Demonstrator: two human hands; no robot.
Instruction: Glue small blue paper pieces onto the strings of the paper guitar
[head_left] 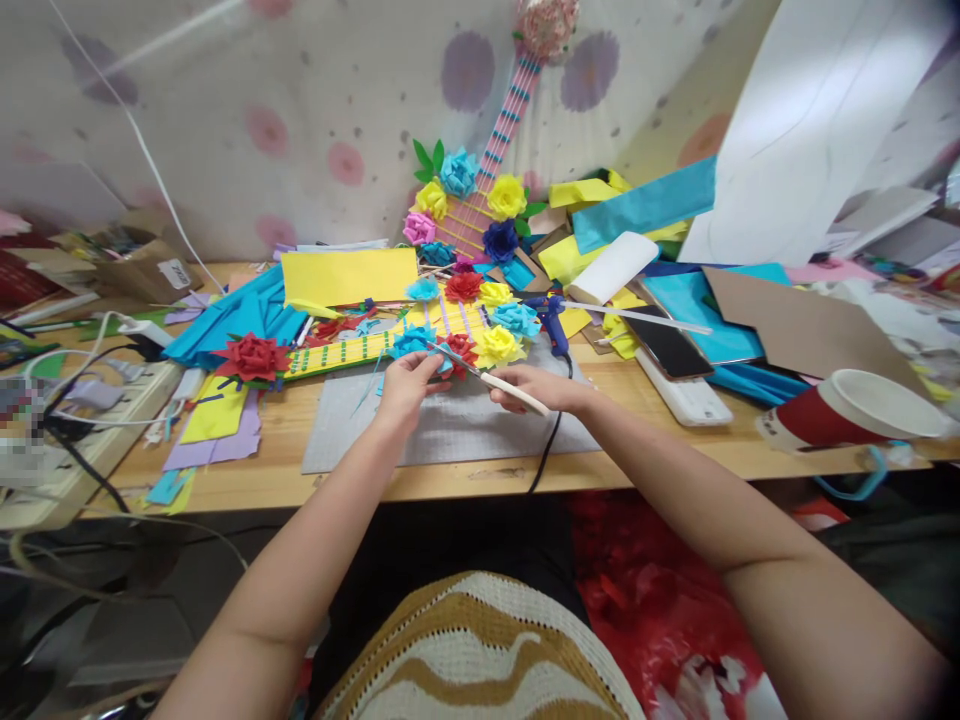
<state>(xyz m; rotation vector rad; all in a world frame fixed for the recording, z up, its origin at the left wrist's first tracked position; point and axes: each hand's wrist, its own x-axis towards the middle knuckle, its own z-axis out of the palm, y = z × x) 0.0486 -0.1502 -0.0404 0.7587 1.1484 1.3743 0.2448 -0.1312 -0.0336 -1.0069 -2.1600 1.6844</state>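
Observation:
My right hand (pixel 517 388) is closed around the white handles of a pair of scissors (pixel 474 370), whose blades point left toward my other hand. Between the fingertips of my left hand (pixel 409 388) is a small piece of blue paper (pixel 442 362), close to the blade tips. Just behind both hands lies a yellow paper guitar (pixel 352 352) with red, blue and yellow paper flowers on its body. A red paper flower (pixel 255 358) sits at the left end of its neck. Under my hands is a grey mat (pixel 345 420).
A blue glue gun (pixel 553 322) with its glue stick lies right of the guitar, its cord hanging over the table edge. Farther right are a phone (pixel 667 340) and a red-and-white cup (pixel 840 410). A pink flowered guitar (pixel 504 130) leans at the back. A power strip (pixel 112 440) is at left.

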